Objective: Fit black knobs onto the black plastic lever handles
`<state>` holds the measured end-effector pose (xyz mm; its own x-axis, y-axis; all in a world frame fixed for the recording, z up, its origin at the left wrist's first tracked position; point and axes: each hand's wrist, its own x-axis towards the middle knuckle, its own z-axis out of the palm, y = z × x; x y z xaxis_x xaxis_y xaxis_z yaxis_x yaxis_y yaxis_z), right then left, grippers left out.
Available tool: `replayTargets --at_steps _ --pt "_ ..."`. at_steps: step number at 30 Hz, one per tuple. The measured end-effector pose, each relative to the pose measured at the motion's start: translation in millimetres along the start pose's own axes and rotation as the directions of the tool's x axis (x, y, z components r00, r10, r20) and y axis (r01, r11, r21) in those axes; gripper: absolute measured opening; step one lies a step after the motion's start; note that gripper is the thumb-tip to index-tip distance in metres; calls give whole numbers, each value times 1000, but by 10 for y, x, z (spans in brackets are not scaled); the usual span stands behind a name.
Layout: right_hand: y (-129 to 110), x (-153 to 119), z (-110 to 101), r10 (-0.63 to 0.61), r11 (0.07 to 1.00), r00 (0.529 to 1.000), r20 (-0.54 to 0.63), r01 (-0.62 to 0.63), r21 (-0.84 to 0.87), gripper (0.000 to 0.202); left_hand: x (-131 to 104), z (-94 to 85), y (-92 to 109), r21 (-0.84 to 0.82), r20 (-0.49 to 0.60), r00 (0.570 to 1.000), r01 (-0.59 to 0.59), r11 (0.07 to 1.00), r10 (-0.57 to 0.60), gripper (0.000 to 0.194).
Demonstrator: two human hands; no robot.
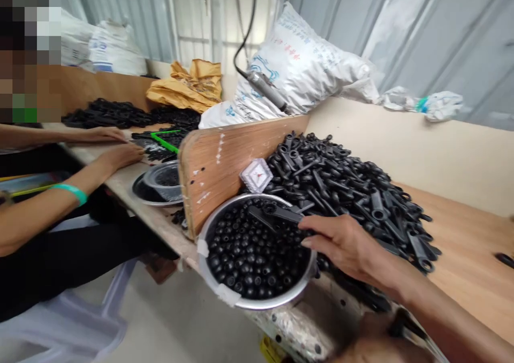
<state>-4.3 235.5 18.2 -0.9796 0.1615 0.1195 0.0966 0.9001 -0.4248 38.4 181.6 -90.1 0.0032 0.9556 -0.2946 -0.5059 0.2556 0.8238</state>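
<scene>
My right hand [341,245] pinches the end of a flat black lever-shaped part [284,213] between thumb and fingers, above the right side of a metal bowl. The bowl [257,305] holds many small round black balls [251,258], and tape is stuck on its rim. My left hand [373,344] is low at the bottom edge, smeared by motion; a dark object shows beside it, but its fingers cannot be made out. Behind my right hand lies a big heap of black lever-shaped parts [333,175].
A wooden divider [233,154] stands behind the bowl, with a small diamond-shaped clock [257,175] against it. Another person's hands [120,154] rest at the table on the left, near a second bowl [150,194]. White sacks [305,58] lean at the back; a tool [267,90] hangs from a cable.
</scene>
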Motion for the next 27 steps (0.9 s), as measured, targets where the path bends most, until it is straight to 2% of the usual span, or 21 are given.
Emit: replayTargets --at_steps 2,3,6,8,10,12,14,17,22,27 --pt "112 -361 -146 143 947 975 -172 -84 311 18 -3 26 20 0 -8 999 -31 1000 31 39" --pt "169 -572 -191 238 886 937 -255 -102 452 21 -5 38 20 -7 -16 997 -70 998 69 42" --pt "312 -1214 -160 513 659 750 -418 -32 751 26 -21 57 -3 13 -42 974 -223 975 223 51" --pt "372 -1564 -12 632 503 652 -420 68 862 25 -49 68 -28 69 -29 954 -297 952 299 52" --pt "400 -1807 183 718 309 607 -340 160 938 24 -96 96 -52 119 10 940 -340 933 342 51" --pt "397 -1952 363 758 105 605 -243 254 961 24 -158 149 -74 153 52 933 -361 920 357 50" --pt "371 -2037 487 761 -53 624 -178 333 941 25 -221 221 -96 179 83 928 -373 910 364 48" --pt "313 -2137 565 733 -180 661 -158 413 893 25 -294 337 -130 215 112 914 -406 888 390 45" --pt "239 -2320 588 683 -231 702 -202 469 852 22 -355 495 -218 211 152 892 -451 867 426 35" --pt "192 -2417 587 681 -213 694 -234 494 843 20 -351 610 -322 149 175 886 -456 878 430 32"
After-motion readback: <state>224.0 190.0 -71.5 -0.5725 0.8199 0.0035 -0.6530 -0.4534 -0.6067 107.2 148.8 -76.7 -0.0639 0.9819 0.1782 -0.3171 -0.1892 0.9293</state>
